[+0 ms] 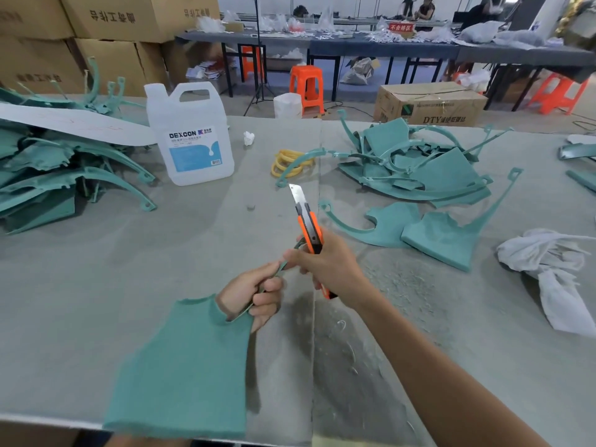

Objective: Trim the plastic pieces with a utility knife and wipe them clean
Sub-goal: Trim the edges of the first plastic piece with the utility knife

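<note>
While the left hand point(253, 295) clasps a teal piece point(183, 366), the right hand point(329, 269) grips the knife point(307, 222) pointing away.

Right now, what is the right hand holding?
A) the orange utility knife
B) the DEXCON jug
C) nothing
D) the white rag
A: the right hand grips the orange utility knife, blade extended, while the left hand holds the teal plastic piece.

teal plastic piece point(180, 366), orange utility knife point(309, 227)
</note>
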Tool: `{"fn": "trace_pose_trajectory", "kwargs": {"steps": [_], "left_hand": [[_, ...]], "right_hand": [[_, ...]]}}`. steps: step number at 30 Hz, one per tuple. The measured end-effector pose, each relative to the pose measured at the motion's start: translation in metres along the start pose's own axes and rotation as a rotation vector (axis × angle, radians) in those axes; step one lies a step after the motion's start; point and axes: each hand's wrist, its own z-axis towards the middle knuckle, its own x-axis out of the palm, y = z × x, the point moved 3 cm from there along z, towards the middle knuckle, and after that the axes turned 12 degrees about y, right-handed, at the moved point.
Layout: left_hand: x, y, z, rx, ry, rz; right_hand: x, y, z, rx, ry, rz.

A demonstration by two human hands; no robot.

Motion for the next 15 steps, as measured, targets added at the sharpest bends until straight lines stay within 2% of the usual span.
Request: {"fn": "trace_pose_trajectory", "kwargs": {"steps": [2,4,6,8,10,12,15], "left_hand": [[0.006,0.002,-0.008,0.012,-0.006,-0.015],[0.010,0.002,-0.020,0.017,0.061,-0.142],[0.009,0.007,-0.042,0.029,0.164,-0.322],[0.000,0.014,-0.065,0.122,0.217,-0.408],[-0.013,0.018,-0.080,0.245,0.123,-0.381],[-0.025,0.018,-0.085,0.338,-0.046,-0.280],[-0.035,0.014,-0.094,0.406,-0.442,0.020]], "right_hand": [[-0.008,0.007,-0.006,-0.072,0.005,0.079],[-0.023,0.015,-0.013,-0.103,-0.049,0.183],[-0.042,0.020,-0.021,-0.090,-0.158,0.229],[-0.058,0.019,-0.032,-0.080,-0.287,0.224],[-0.068,0.012,-0.046,-0.073,-0.365,0.194],[-0.074,0.003,-0.059,-0.043,-0.373,0.137],[-0.084,-0.005,-0.069,0.009,-0.314,0.072]]}}
